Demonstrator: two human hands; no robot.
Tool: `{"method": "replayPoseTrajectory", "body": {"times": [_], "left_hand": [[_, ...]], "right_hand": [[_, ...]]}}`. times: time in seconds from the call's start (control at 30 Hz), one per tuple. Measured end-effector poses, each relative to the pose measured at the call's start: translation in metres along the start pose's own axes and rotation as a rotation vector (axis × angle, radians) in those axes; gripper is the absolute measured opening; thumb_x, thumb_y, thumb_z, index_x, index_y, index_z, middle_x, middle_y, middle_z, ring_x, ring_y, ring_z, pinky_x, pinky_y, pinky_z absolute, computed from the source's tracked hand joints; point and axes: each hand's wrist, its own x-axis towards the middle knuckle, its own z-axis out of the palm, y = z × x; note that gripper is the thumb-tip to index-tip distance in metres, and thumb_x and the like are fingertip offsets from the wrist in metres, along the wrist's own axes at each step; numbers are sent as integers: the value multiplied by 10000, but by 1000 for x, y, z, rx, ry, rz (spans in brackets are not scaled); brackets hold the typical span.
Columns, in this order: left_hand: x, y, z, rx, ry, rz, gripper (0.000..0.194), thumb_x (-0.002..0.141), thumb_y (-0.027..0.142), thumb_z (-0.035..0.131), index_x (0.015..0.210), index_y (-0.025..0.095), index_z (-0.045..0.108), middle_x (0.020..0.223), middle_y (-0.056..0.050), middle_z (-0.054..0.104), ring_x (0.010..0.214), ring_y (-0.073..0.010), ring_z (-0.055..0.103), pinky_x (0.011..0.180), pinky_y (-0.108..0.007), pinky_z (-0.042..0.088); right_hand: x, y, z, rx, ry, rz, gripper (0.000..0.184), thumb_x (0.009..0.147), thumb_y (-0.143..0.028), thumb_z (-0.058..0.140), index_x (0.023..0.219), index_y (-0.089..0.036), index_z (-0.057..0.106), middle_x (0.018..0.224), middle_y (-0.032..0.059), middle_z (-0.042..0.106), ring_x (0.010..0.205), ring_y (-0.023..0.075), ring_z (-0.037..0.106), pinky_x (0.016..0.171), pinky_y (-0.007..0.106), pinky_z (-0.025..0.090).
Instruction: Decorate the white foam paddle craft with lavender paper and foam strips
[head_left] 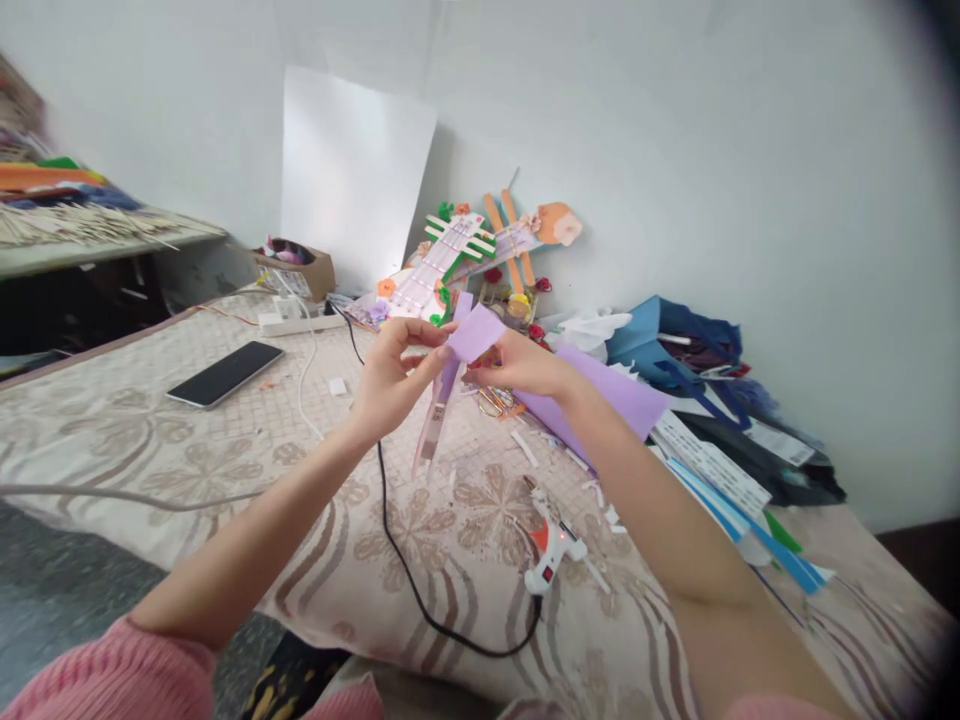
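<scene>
Between my two hands is a small piece of light purple paper (478,335), raised above the table. My left hand (401,370) pinches its left edge with thumb and fingers. Behind the paper, a long narrow strip (433,440) hangs down at a slant; it is purple at the top and pale, see-through-looking with dark print lower down. My right hand (521,362) closes on the paper's right side, its fingertips partly hidden. Below the hands lies a white hot glue gun (553,555) with a small red light showing. Gold-handled scissors (495,402) rest just under my right hand.
A larger purple sheet (611,400) lies right, by paper strips and blue bags (660,335). Decorated guitar-shaped crafts (442,265) lean at the back. A phone (226,374) and a power strip (300,322) are left. The glue gun's black cord (420,605) loops in front.
</scene>
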Motion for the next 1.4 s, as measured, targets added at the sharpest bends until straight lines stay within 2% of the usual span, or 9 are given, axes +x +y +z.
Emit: {"method": "replayPoseTrajectory", "body": {"times": [0.13, 0.27, 0.33, 0.5, 0.57, 0.7, 0.97, 1.13, 1.4], "left_hand": [[-21, 2, -9, -33, 15, -9, 338, 814, 368, 733, 1064, 226, 556, 1087, -70, 621, 1022, -175, 619, 819, -289, 550], [-70, -8, -11, 48, 31, -103, 801, 696, 416, 835, 1362, 318, 402, 1441, -124, 468, 1277, -279, 523, 957, -410, 519], [-94, -19, -6, 125, 69, -188, 950, 643, 398, 873, 1420, 337, 331, 1474, -133, 434, 1306, -314, 506, 979, -451, 506], [-118, -45, 5, 347, 165, -267, 541, 759, 284, 769, 1225, 246, 496, 1110, -82, 630, 953, -256, 655, 800, -410, 547], [-115, -48, 3, 436, 181, -209, 414, 819, 261, 702, 1192, 237, 525, 1046, -70, 648, 897, -245, 651, 775, -401, 541], [-95, -38, -13, 565, 142, 23, 343, 882, 202, 618, 1213, 261, 550, 1148, -80, 656, 1040, -263, 641, 886, -419, 524], [-32, 13, -66, 824, -127, 418, 401, 869, 191, 597, 1253, 307, 598, 1143, -87, 641, 1025, -289, 608, 882, -453, 491], [-10, 48, -79, 949, -106, 487, 314, 907, 209, 533, 1179, 325, 638, 1137, -33, 688, 1061, -322, 545, 974, -539, 381], [17, 63, -72, 1074, -468, 551, 260, 911, 111, 501, 1017, 285, 663, 1054, -65, 632, 1117, -304, 487, 1039, -532, 322]], "right_hand": [[10, -4, -11, -24, -145, -52, 408, 742, -207, 740, 1137, -263, 656, 1170, 23, 628, 819, 139, 626, 675, 273, 544], [8, 2, -10, -36, -176, -80, 420, 772, -184, 713, 1176, -274, 641, 1207, 23, 612, 805, 122, 628, 665, 262, 532], [6, 8, -7, -36, -164, -74, 441, 782, -182, 704, 1205, -280, 627, 1217, 30, 611, 817, 125, 629, 666, 262, 532], [-6, 22, 1, 65, -69, -20, 446, 799, -255, 710, 1232, -265, 601, 1189, 52, 618, 867, 143, 640, 713, 283, 552], [-14, 25, 0, 146, -18, 5, 431, 815, -312, 710, 1228, -257, 599, 1170, 55, 636, 879, 147, 642, 746, 297, 558], [-38, 33, -7, 246, 148, 87, 390, 830, -401, 715, 1174, -242, 618, 1095, 46, 678, 923, 153, 652, 824, 318, 547], [-78, 69, 1, 342, 419, 352, 406, 765, -502, 721, 1028, -199, 662, 985, 42, 705, 759, 141, 649, 601, 252, 525], [-88, 79, 14, 350, 447, 394, 374, 783, -480, 697, 1018, -191, 664, 899, 33, 711, 713, 134, 650, 574, 242, 533], [-85, 73, 30, 340, 453, 370, 354, 821, -488, 641, 993, -179, 640, 872, 34, 695, 691, 121, 648, 567, 235, 511]]}}
